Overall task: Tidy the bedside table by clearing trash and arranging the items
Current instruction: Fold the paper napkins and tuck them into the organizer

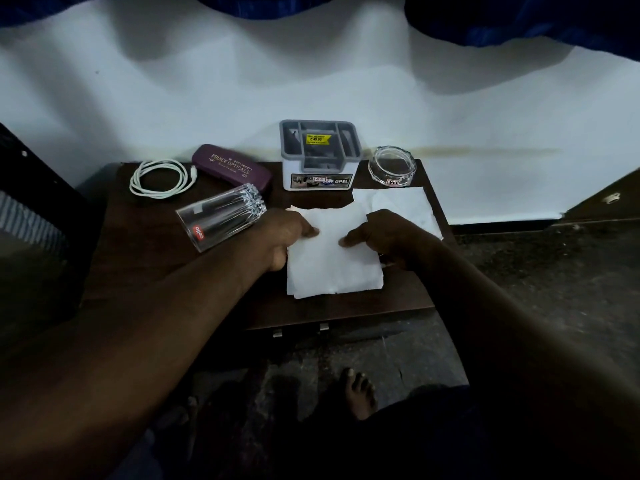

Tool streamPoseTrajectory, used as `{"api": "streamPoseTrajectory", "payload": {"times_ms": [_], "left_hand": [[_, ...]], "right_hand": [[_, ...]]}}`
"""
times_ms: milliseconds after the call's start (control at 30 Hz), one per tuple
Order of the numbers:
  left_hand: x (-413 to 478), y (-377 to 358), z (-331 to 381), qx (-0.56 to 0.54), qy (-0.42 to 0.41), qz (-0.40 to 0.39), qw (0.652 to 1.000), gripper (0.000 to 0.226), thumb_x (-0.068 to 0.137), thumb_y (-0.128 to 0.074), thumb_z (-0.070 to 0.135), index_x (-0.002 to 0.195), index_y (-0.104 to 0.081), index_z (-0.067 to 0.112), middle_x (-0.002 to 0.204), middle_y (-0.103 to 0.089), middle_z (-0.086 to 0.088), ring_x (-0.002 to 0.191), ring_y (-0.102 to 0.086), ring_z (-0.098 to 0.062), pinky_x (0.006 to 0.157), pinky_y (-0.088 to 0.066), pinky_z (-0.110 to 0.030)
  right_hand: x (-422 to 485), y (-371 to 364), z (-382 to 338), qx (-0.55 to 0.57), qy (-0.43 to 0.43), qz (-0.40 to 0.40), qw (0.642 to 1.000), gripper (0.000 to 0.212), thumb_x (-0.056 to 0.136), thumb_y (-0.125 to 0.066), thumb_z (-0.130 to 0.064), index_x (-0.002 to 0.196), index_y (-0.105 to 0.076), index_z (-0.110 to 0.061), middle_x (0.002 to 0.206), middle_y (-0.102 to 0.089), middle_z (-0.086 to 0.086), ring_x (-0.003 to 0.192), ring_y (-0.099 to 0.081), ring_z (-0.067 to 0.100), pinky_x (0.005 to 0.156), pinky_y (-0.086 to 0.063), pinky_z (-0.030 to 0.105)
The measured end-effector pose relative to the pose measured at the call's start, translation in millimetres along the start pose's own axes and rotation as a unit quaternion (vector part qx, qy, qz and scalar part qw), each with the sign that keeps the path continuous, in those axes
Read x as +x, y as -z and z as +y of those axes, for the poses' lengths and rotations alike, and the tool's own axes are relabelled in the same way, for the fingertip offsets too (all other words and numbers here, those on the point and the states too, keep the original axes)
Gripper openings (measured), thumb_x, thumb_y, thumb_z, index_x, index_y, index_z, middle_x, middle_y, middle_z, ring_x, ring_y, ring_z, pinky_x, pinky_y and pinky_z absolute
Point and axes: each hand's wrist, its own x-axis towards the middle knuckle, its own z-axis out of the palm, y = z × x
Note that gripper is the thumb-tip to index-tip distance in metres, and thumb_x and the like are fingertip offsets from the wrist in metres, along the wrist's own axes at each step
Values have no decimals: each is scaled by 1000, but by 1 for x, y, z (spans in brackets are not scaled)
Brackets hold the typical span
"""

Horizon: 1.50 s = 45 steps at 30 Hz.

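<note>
The view is dim, underexposed and slightly grainy. The pale wall (207,98) is the brightest area, crossed along its top by broad, soft-edged shadows. The dark table (145,271) shows little surface detail. The forearms (173,323) and floor (519,271) sink near black toward the bottom edge. The white paper (332,268) at the table's middle stands out without glare. Small glints mark the glass tumbler (221,216). Wide-angle distortion curves the wall's base line.

Table (156,271) dark brown. Tissue (332,261) plain white — second sheet (405,206) same. Cable (157,181) white. Spectacle case (232,169) purple, pale lettering. Tumbler (221,216) clear, red label. Organiser (320,157) grey over white — yellow sticker. Ashtray (391,166) clear. Wall (311,81) white.
</note>
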Motion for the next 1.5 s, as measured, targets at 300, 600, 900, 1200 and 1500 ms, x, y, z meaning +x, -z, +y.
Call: {"api": "streamPoseTrajectory", "payload": {"times_ms": [300,600,900,1200,1500], "left_hand": [[-24,5,41,8,-130,-56,990,40,82,-69,-10,122,-68,-7,121,-72,-24,111,-70,-42,101,-55,-56],[-29,6,58,-133,-106,-125,978,35,92,-65,6,126,-70,3,117,-76,-14,100,-76,-28,78,-64,-39],[-16,-6,40,-77,-91,-47,992,39,90,-71,2,129,-67,2,124,-72,-18,111,-71,-36,92,-59,-51],[-4,8,24,133,-91,70,985,35,83,-75,0,117,-67,-7,112,-73,-23,99,-72,-41,95,-57,-59],[-6,3,21,138,-90,70,984,29,85,-74,1,113,-70,-5,110,-74,-21,98,-73,-39,95,-58,-56]], "right_hand": [[-23,42,-8,183,181,-51,965,20,88,-78,-34,107,-78,-28,109,-77,-4,96,-74,18,81,-61,32],[-23,39,-14,372,221,-145,890,42,93,-66,1,135,-62,1,137,-64,24,126,-62,43,106,-49,61],[-6,47,-5,225,219,40,948,21,85,-79,-17,106,-74,-18,102,-79,4,91,-77,26,74,-62,40],[1,63,46,-306,150,189,921,24,73,-88,-38,74,-70,-23,86,-72,-5,93,-68,21,81,-55,35],[1,48,40,-366,162,232,887,24,77,-72,-39,93,-72,-20,104,-74,6,98,-69,31,81,-58,38]]}}
